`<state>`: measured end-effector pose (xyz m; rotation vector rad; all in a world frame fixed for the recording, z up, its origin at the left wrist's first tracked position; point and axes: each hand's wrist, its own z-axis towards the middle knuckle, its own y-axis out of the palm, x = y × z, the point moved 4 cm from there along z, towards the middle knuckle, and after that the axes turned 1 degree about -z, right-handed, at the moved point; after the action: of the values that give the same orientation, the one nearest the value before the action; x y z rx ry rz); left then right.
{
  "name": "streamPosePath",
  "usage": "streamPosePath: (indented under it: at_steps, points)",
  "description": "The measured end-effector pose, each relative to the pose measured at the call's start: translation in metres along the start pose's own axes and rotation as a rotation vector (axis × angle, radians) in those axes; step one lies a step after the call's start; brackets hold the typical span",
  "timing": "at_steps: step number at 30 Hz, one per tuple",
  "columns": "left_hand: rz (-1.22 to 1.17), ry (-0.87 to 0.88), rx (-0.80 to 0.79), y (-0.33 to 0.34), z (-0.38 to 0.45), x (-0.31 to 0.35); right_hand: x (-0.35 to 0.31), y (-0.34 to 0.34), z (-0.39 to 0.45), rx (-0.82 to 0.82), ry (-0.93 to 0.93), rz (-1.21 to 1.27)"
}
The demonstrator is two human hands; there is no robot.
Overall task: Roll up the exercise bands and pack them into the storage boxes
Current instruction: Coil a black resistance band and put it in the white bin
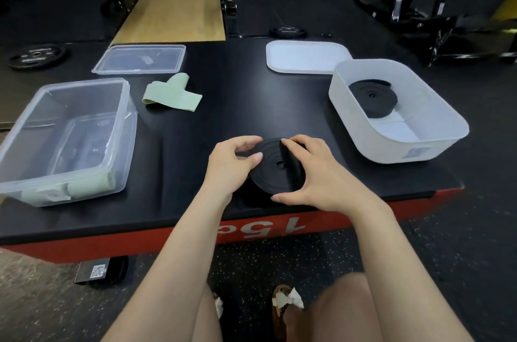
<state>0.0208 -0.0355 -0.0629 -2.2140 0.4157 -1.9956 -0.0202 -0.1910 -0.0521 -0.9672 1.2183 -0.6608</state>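
A black exercise band is wound into a flat coil near the front edge of the black platform. My left hand grips the coil's left side, and my right hand wraps over its right side with the thumb under the near rim. Another rolled black band lies in the white storage box at the right. A loose green band lies unrolled at the middle left. The clear storage box at the left holds rolled green bands in its near corner.
A clear lid and a white lid lie at the back of the platform. The platform's red front edge is near my knees. Weight plates and rack frames stand on the floor behind.
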Motion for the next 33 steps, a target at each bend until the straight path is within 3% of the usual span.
streamPosePath:
  at_steps: [8,17,33]
  points:
    - [-0.035,0.139,-0.062,0.043,0.009,0.080,0.023,-0.083,-0.013,0.124,0.069,-0.052]
    - [-0.003,0.171,-0.296,0.114,0.042,0.141,0.081,-0.152,-0.019,0.158,0.232,-0.034]
    - [1.010,0.273,-0.599,0.218,0.101,0.146,0.180,-0.150,0.009,-0.250,0.461,-0.122]
